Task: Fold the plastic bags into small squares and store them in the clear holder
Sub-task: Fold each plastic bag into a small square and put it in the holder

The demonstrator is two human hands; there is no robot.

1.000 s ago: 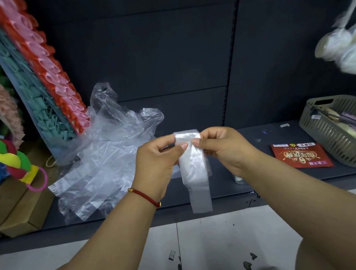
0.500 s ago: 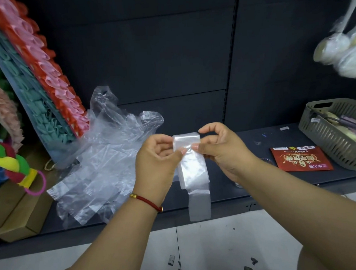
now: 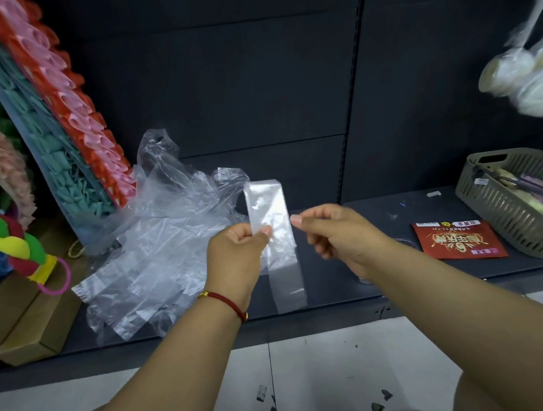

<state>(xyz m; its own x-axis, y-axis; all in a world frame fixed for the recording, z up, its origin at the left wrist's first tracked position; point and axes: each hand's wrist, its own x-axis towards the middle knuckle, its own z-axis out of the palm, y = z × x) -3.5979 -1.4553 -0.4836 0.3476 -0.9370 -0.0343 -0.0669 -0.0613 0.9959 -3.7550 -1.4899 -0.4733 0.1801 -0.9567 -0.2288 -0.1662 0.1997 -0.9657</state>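
Two hands are in view above a dark shelf (image 3: 422, 205). The left hand (image 3: 235, 258) has its fingers curled and pinches one folded plastic strip (image 3: 273, 237) at the strip's left edge, about midway along its length. The strip stands roughly upright in the air in front of the shelf: its upper end rises above the hand and its lower end hangs below the wrist. The right hand (image 3: 338, 233) is just beside the strip's right edge; its fingers are loosely bent, the forefinger pointing toward the strip, and whether the fingertip touches the plastic cannot be told. It grips nothing. One red cord bracelet (image 3: 225, 300) sits on the left wrist. One loose heap of clear plastic bags (image 3: 158, 244) lies on the shelf to the left of the hands; the number of bags in it cannot be counted, as the sheets overlap. One red printed packet (image 3: 456, 241) lies flat on the shelf to the right, and one grey slotted basket (image 3: 519, 222) stands just beyond it at the right edge, holding several items too indistinct to count. One rack of red, pink and teal goods (image 3: 68, 122) leans at the left.
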